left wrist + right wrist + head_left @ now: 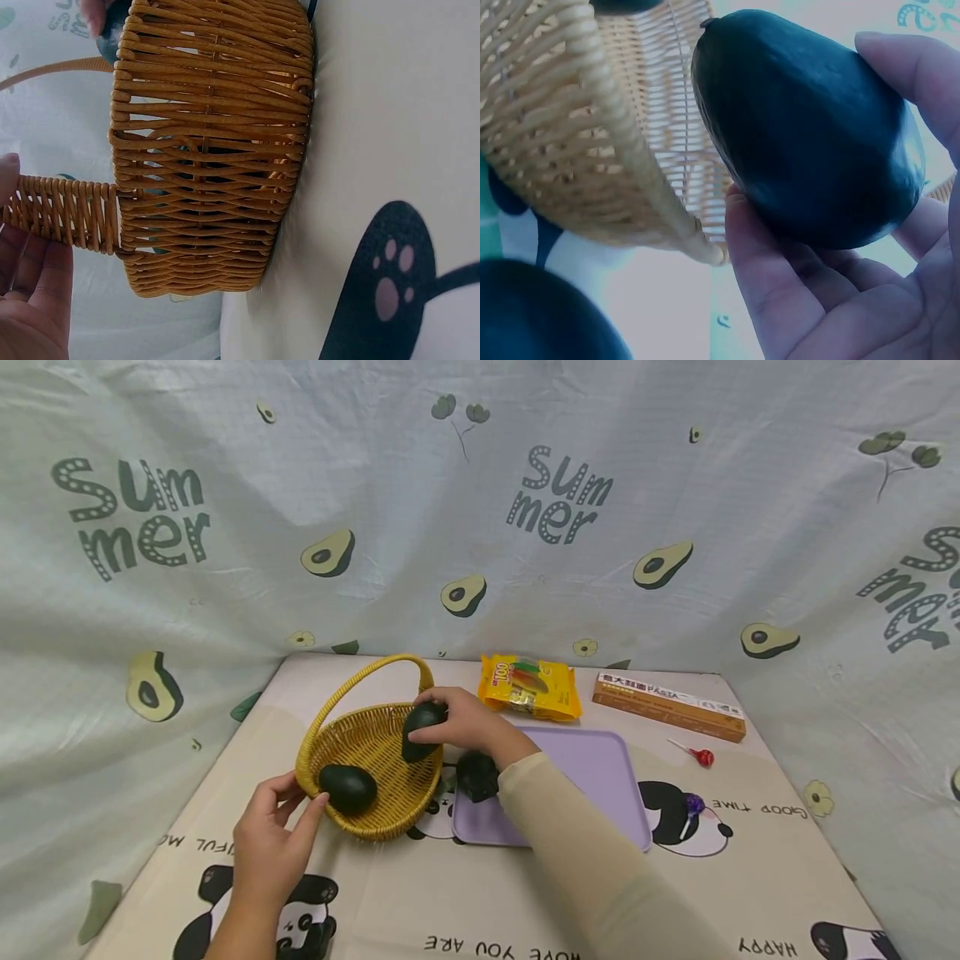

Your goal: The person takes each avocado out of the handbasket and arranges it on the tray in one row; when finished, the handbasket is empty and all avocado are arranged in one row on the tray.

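Enclosed at left, far side and right by pale, creased cloth (390,485), printed with avocado halves (328,553), small flowers (585,647) and grey SUMMER lettering (154,508). Spread below with a cream table cover (405,893), marked with panda prints (660,800) and upside-down wording (444,942). Lit softly.

Basket (386,832) holds one dark fruit, second in hand

Yellow-brown woven wicker, tall hoop handle (405,657), opening up, on the counter (397,902). Left fingers (52,274) grip the handle base.
Held fruit (802,135): dark green, egg-shaped, smooth, stem stub at one end, right fingers (761,270) around it, by the right rim. Rim contact unclear.
Inside fruit (348,787): similar, lying on its side, left part of basket.
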A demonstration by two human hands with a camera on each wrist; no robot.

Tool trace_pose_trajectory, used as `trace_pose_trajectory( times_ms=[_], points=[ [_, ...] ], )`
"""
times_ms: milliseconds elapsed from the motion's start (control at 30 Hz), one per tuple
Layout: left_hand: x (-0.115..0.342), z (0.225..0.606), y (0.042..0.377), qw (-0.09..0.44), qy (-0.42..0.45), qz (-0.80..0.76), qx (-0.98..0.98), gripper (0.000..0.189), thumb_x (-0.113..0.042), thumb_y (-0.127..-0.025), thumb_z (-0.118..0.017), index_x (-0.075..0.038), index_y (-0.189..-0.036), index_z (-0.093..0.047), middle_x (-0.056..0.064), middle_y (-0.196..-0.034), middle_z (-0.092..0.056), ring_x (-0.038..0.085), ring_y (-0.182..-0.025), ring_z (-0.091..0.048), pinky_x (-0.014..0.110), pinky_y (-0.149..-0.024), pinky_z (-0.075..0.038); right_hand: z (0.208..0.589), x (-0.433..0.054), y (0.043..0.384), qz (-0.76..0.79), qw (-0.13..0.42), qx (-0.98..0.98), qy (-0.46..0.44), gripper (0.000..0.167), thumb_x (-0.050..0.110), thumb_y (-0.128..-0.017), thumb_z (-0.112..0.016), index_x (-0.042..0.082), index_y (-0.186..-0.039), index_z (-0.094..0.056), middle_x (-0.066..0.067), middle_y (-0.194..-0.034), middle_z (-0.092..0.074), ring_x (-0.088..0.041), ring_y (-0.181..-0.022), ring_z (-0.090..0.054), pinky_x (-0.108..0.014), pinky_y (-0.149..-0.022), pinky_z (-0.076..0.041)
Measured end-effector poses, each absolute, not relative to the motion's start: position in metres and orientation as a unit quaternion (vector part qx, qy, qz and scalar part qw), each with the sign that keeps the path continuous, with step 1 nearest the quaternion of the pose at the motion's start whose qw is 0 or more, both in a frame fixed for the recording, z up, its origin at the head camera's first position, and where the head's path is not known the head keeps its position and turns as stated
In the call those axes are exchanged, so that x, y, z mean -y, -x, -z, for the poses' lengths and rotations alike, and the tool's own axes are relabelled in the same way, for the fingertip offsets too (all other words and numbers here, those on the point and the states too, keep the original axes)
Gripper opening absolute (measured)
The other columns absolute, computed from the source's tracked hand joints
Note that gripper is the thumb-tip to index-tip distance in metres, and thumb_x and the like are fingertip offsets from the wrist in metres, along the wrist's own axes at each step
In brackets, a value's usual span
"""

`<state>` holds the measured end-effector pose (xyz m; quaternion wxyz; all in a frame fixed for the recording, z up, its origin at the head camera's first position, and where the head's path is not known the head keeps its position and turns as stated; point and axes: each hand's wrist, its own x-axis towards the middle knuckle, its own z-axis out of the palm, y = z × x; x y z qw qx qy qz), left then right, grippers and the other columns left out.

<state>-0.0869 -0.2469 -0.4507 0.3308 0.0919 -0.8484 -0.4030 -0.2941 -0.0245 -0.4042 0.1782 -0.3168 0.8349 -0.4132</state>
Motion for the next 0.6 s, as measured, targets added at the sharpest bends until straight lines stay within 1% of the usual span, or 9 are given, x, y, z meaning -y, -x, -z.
trace_pose_trajectory(
  times_ms=[67, 167, 367, 433, 533, 600],
  points=[
    [0.247, 0.451, 0.087, 0.332, -0.090, 0.403, 0.848, 0.046, 0.003, -0.085, -0.080, 0.004, -0.125, -0.057, 0.012, -0.122, -0.066, 0.028, -0.114, -0.066, 0.000, -0.097, -0.044, 0.403, 0.020, 0.294, 0.424, 0.181, -0.832, 0.307, 0.050, 0.039, -0.084, -0.084, 0.023, -0.127, -0.064, -0.003, -0.121, -0.066, -0.021, -0.105, -0.064, -0.034, -0.090, -0.060],
    [0.247, 0.450, 0.087, 0.331, -0.091, 0.403, 0.848, 0.046, 0.003, -0.085, -0.080, 0.003, -0.125, -0.057, 0.011, -0.122, -0.066, 0.028, -0.114, -0.066, 0.000, -0.096, -0.044, 0.402, 0.013, 0.293, 0.430, 0.185, -0.834, 0.293, 0.048, 0.040, -0.083, -0.085, 0.025, -0.123, -0.064, -0.004, -0.116, -0.067, -0.022, -0.101, -0.065, -0.035, -0.087, -0.060],
    [0.247, 0.449, 0.087, 0.334, -0.088, 0.401, 0.848, 0.046, 0.004, -0.085, -0.080, 0.004, -0.124, -0.057, 0.012, -0.121, -0.066, 0.028, -0.113, -0.066, -0.001, -0.096, -0.044, 0.404, -0.002, 0.296, 0.431, 0.180, -0.843, 0.269, 0.047, 0.043, -0.081, -0.086, 0.025, -0.117, -0.061, -0.005, -0.109, -0.069, -0.024, -0.095, -0.065, -0.034, -0.081, -0.060],
    [0.246, 0.449, 0.087, 0.334, -0.088, 0.401, 0.848, 0.046, 0.005, -0.084, -0.080, 0.004, -0.124, -0.057, 0.012, -0.121, -0.066, 0.029, -0.113, -0.066, -0.001, -0.096, -0.044, 0.406, -0.008, 0.297, 0.431, 0.174, -0.845, 0.263, 0.048, 0.042, -0.081, -0.086, 0.025, -0.118, -0.060, -0.005, -0.112, -0.069, -0.025, -0.096, -0.064, -0.036, -0.083, -0.060],
    [0.246, 0.448, 0.087, 0.332, -0.090, 0.403, 0.848, 0.045, 0.004, -0.085, -0.080, 0.004, -0.124, -0.057, 0.013, -0.120, -0.066, 0.029, -0.113, -0.066, -0.001, -0.096, -0.045, 0.407, -0.016, 0.298, 0.426, 0.162, -0.849, 0.266, 0.049, 0.042, -0.083, -0.084, 0.027, -0.124, -0.063, -0.002, -0.124, -0.067, -0.022, -0.106, -0.062, -0.038, -0.092, -0.059],
    [0.245, 0.448, 0.087, 0.331, -0.092, 0.403, 0.848, 0.045, 0.003, -0.085, -0.080, 0.004, -0.124, -0.057, 0.013, -0.120, -0.066, 0.029, -0.113, -0.066, 0.000, -0.096, -0.045, 0.408, -0.021, 0.299, 0.421, 0.154, -0.853, 0.268, 0.048, 0.043, -0.084, -0.083, 0.030, -0.127, -0.066, 0.000, -0.129, -0.065, -0.021, -0.110, -0.060, -0.040, -0.097, -0.057]
  ],
)
